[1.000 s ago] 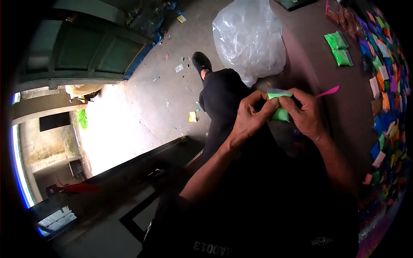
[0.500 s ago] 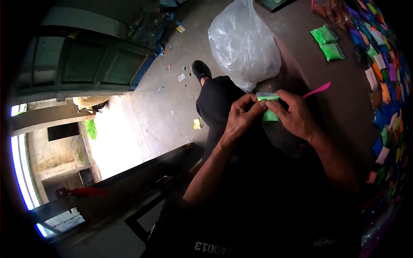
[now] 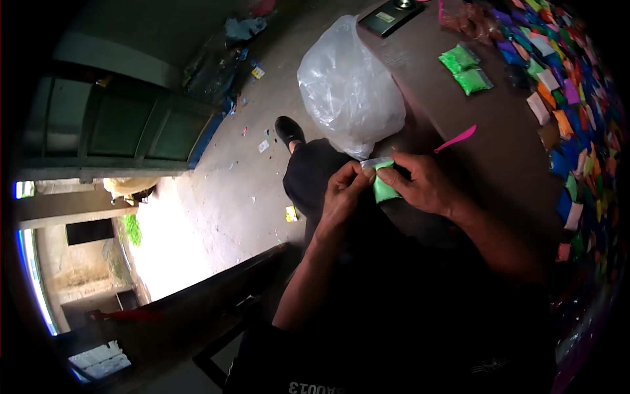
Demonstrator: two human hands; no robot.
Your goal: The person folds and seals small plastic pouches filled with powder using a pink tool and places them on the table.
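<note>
You hold a small green bag [image 3: 386, 190] near the middle of the frame, upright but slightly tilted, with its clear top strip facing the upper part of the frame. Your left hand [image 3: 342, 190] is closed, thumb and fingers clamped on the bag's upper left edge. Your right hand [image 3: 425, 187] is clamped on its upper right side, the thumb lying over the green front. The two thumbs are close together; whether they touch is hard to tell.

Just above your hands, a big clear plastic bag [image 3: 351, 85] bulges beside the edge of the brown table [image 3: 489, 131]. On the table, a pink plastic knife [image 3: 456, 139] lies near your right hand, apart from it. Farther up, two green packets [image 3: 466, 69] lie together, and a dark scale [image 3: 387, 18] sits at the top of the frame. Many colorful packets [image 3: 571, 92] crowd the right side. At left of centre, your black shoe [image 3: 287, 130] rests on the gray floor [image 3: 230, 171], with litter scattered around it.
</note>
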